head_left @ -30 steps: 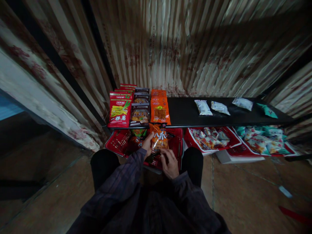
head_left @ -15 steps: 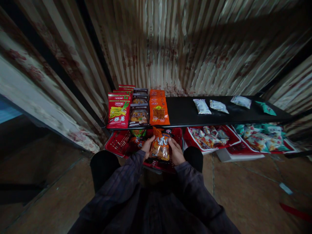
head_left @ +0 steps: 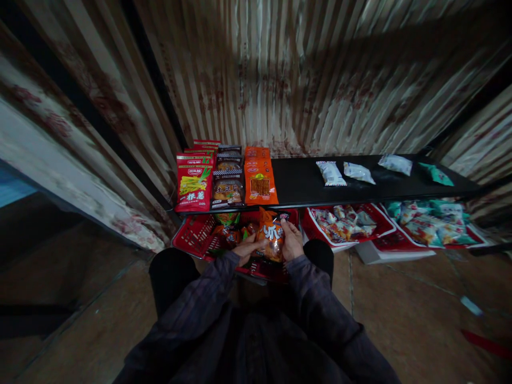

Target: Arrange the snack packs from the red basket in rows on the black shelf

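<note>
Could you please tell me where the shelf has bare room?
The shelf is bare between the orange packets and white packets, and in front of the latter. Its left end is crowded with red packets and dark packets; below, the right hand holds a bag the left hand touches.

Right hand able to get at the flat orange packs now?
Probably, once freed: the right hand holds the orange bag. The flat orange packs reach the front of the shelf, with no rail visible.
</note>
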`<state>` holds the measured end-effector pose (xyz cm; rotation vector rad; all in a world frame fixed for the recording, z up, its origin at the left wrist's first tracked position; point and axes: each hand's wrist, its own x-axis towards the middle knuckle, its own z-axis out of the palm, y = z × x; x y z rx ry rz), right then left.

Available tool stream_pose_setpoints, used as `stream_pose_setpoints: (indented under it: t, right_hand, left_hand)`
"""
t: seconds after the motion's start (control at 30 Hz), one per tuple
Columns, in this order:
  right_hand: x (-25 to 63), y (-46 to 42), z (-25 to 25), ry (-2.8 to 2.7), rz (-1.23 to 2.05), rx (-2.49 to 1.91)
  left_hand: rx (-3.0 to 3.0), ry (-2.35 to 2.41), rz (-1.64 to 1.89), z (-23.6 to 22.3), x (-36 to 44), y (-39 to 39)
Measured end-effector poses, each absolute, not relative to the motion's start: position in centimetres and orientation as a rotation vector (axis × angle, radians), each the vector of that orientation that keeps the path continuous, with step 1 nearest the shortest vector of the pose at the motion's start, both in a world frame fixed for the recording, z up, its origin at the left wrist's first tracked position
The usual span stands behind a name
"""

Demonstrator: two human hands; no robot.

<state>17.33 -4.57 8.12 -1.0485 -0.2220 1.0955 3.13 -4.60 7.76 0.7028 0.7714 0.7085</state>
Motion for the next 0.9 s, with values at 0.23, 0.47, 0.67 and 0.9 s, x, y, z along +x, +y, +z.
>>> stream_pose_setpoints:
  t: [0.23,0.47,0.67,0.9]
  right_hand:
    - [17.6,-4.0,7.7,-0.235,1.079,-1.047]
    - [18.1,-4.2,7.6,-0.232,1.092,-1.051]
    - [18.8,-4.2,8.0,-0.266,1.129,-1.009]
    - [18.9,-5.6,8.5,-0.436,1.190,-1.012]
  left_hand:
    - [0.798,0.752,0.720,8.1,3.3,-5.1]
    - [0.704,0.725,0.787,6.5,3.9,-5.5]
    - [0.681,0.708,0.794,6.6,4.3,-5.4]
    - [0.683,0.710,0.853,7.5,4.8,-4.4]
